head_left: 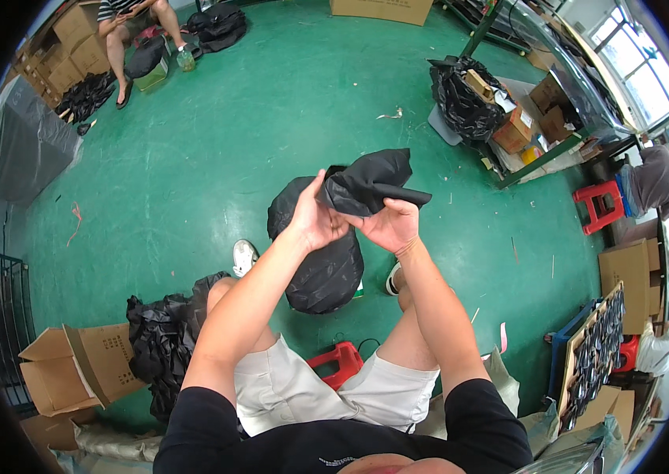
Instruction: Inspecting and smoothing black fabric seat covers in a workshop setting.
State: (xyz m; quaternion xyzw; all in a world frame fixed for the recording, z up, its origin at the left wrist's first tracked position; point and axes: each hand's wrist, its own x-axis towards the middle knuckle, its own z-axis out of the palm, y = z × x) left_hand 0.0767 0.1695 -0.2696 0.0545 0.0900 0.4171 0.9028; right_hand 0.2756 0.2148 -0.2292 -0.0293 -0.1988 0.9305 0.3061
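I am holding a black fabric piece (370, 183) up in front of me, above the green floor (216, 150). My left hand (315, 217) is gripping its lower left edge, fingers closed on the cloth. My right hand (392, 223) is clasping it from below, thumb across a rolled end. A full black bag (323, 268) is sitting between my feet. A red stool (340, 362) is showing under my knees.

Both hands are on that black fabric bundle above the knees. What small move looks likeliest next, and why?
Probably tucking the loose end in: the left hand and right hand grip the black fabric bundle, and one rolled end juts out to the right.
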